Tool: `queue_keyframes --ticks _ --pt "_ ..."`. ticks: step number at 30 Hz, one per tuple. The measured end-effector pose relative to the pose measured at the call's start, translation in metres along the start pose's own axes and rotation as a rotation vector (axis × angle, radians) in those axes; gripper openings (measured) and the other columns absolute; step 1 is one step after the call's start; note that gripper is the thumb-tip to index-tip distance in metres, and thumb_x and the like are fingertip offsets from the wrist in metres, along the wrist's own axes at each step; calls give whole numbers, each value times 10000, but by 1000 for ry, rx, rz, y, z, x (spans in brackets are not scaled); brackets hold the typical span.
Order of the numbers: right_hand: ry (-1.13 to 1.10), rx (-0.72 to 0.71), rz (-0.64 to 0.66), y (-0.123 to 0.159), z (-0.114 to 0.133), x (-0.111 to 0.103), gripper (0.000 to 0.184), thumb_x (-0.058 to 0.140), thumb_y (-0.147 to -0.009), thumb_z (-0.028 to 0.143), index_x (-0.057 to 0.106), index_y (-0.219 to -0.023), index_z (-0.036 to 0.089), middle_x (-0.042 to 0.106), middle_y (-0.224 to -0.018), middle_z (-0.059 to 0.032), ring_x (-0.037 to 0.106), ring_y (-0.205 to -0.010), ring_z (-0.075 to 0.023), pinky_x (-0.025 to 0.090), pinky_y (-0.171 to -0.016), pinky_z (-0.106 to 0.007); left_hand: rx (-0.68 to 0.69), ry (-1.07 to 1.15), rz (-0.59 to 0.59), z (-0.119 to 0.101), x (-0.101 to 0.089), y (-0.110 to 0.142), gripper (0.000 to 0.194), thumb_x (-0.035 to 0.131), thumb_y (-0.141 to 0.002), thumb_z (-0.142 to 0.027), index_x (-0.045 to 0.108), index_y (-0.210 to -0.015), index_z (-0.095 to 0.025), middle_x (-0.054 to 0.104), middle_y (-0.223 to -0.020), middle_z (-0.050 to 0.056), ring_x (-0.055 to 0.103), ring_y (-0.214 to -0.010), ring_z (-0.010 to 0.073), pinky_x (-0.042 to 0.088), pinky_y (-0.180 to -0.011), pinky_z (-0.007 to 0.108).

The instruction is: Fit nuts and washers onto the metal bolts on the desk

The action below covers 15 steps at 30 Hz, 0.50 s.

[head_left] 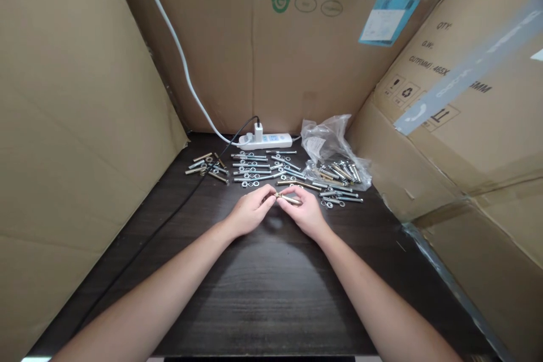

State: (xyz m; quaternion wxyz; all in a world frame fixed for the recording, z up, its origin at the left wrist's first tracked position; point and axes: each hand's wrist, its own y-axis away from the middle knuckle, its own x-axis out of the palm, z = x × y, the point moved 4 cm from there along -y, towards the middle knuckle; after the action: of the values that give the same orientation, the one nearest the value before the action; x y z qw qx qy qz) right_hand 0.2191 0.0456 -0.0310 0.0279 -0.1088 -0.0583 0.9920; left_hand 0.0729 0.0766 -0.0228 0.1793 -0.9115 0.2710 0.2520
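Both my hands meet over the middle of the dark wooden table (263, 294). My right hand (306, 212) is closed round a brass-coloured bolt (289, 198) that lies sideways in its fingers. My left hand (251, 212) pinches the left end of the same bolt, where a small nut or washer sits; I cannot make out which. Just beyond my fingers lie rows of bolts, nuts and washers (254, 168).
A clear plastic bag (331, 153) with more bolts lies at the back right. A white power strip (265, 140) with a plugged charger and cables sits at the back. Cardboard walls (76, 124) close in the left, back and right sides.
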Motion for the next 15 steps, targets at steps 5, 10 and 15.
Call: queue_keyframes --ticks 5,10,15 --pt "18 -19 -4 -1 0 -2 259 659 -727 387 606 -856 169 647 -687 -6 580 -564 -133 453 -526 -241 10 -4 -38 5 2 -1 218 418 -885 -249 536 -1063 -200 582 -867 -1 512 -735 139 414 -690 246" --pt "32 -24 -8 0 1 -2 263 662 -720 388 611 -851 166 646 -682 -8 569 -550 -128 447 -507 -236 11 -4 -45 3 0 -1 193 367 -912 -261 544 -904 -187 580 -878 14 522 -813 155 409 -743 266" --pt "22 -1 21 1 -1 0 245 666 -714 376 606 -838 174 631 -648 0 563 -538 -132 441 -497 -239 48 -31 -19 2 2 -2 301 346 -944 -351 531 -781 -179 557 -798 6 509 -754 140 390 -694 249"
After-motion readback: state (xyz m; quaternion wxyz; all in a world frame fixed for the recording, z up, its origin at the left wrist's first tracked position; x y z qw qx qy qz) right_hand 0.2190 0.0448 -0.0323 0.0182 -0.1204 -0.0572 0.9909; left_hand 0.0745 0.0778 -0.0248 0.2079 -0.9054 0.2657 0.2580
